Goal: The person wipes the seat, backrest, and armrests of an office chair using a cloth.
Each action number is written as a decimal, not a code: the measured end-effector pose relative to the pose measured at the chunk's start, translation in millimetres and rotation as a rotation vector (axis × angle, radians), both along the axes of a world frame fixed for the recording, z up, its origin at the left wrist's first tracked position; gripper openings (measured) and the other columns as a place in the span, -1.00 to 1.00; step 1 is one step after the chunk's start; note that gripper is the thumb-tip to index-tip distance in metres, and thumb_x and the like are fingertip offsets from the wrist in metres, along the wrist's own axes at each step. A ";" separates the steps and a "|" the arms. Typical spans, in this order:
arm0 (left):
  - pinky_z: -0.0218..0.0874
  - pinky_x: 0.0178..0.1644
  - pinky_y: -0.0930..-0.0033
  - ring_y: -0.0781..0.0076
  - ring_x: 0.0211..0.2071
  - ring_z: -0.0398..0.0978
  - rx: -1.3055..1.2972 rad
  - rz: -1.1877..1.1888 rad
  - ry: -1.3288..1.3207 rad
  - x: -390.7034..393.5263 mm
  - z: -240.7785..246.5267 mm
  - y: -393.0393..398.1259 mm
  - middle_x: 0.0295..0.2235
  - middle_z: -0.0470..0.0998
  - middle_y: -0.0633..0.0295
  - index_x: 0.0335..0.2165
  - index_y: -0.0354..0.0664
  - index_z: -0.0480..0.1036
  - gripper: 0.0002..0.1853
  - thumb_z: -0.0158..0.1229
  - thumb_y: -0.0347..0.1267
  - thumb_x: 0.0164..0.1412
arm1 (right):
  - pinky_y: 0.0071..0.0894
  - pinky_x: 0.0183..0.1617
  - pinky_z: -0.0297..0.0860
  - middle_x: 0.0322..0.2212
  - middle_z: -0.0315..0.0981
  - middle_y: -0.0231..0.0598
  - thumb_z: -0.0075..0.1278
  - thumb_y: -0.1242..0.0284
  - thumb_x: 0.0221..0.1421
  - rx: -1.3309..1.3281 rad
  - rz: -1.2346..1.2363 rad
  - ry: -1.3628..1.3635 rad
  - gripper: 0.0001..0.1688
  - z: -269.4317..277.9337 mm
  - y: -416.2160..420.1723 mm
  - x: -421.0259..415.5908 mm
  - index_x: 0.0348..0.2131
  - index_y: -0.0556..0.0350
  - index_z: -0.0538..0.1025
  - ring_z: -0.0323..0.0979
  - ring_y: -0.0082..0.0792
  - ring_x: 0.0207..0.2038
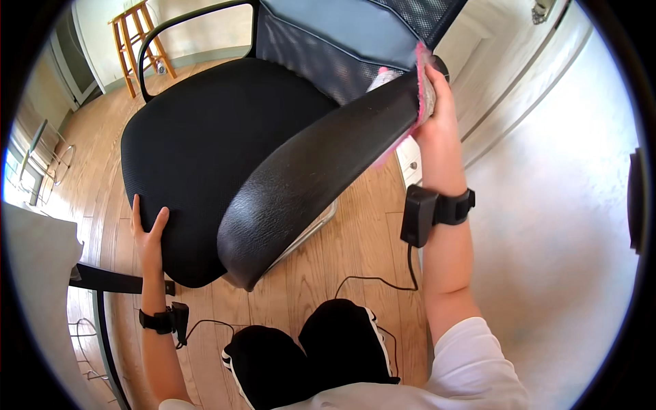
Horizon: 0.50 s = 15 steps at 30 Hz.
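An office chair with a black fabric seat (220, 138) and a dark mesh backrest (312, 51) stands before me. My right hand (438, 102) presses a pink-edged cloth (425, 92) around the rear part of the black padded armrest (318, 148). More of the cloth's pink edge shows below the armrest. At the seat's front left edge, my left hand (150, 241) rests with thumb and a finger apart; its other fingers are hidden. Each wrist wears a black strapped device with a cable.
A white panelled door (471, 46) and a pale wall (553, 179) lie close on the right. On the left is a table-like piece with a pale covering (38, 256) and a black metal frame (105, 338). A wooden stool (136, 43) stands at the back left. Thin cables cross the wooden floor (369, 246).
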<state>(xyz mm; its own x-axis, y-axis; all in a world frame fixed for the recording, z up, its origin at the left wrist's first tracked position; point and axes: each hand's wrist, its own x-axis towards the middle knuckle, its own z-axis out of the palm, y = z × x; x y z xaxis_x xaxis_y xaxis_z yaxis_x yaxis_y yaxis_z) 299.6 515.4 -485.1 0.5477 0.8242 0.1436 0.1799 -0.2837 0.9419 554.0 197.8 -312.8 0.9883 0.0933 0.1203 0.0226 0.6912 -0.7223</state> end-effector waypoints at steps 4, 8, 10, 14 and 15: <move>0.09 0.10 0.25 0.00 0.09 0.14 -0.046 0.011 -0.030 4.5 -3.1 -3.1 0.10 0.07 -0.16 0.14 -0.10 0.10 -0.11 0.25 -0.02 -0.11 | -0.21 -0.14 0.39 -0.39 0.47 -0.09 -0.03 0.39 0.00 -0.029 0.143 -0.033 -0.73 -1.1 -3.7 15.1 -0.31 0.22 0.46 0.43 -0.13 -0.22; 0.09 0.10 0.22 -0.01 0.09 0.13 -0.055 0.051 -0.006 4.0 -3.1 0.2 0.09 0.08 -0.14 0.14 -0.06 0.11 -0.08 0.26 0.03 -0.16 | -0.35 -0.07 0.34 -0.33 0.43 -0.15 -0.07 0.42 0.04 -0.075 0.094 -0.409 -0.73 -19.3 8.4 -13.0 -0.26 0.23 0.42 0.41 -0.30 -0.19; 0.09 0.09 0.22 0.00 0.09 0.13 -0.055 0.054 -0.008 9.1 -10.1 -2.2 0.09 0.08 -0.14 0.14 -0.05 0.12 -0.08 0.26 0.03 -0.16 | -0.43 -0.10 0.34 -0.33 0.41 -0.23 -0.08 0.41 0.08 -0.069 0.172 -0.232 -0.73 -6.5 22.0 -64.0 -0.22 0.18 0.40 0.40 -0.41 -0.23; 0.09 0.10 0.23 0.02 0.09 0.13 -0.023 0.091 -0.010 -5.3 -4.5 9.8 0.09 0.09 -0.13 0.13 -0.06 0.13 -0.10 0.27 0.00 -0.15 | -0.51 -0.31 0.35 -0.47 0.41 -0.37 -0.01 0.45 0.03 0.166 0.344 0.160 -0.86 -2.4 67.8 -135.9 -0.36 0.12 0.44 0.40 -0.53 -0.42; 0.08 0.10 0.23 0.03 0.09 0.14 -0.029 0.080 -0.019 -1.7 -4.3 6.7 0.08 0.09 -0.13 0.13 -0.07 0.13 -0.11 0.27 -0.01 -0.15 | -0.53 -0.35 0.35 -0.51 0.41 -0.39 0.01 0.46 0.01 0.187 0.361 0.210 -0.89 -1.9 69.4 -141.0 -0.40 0.11 0.44 0.39 -0.54 -0.47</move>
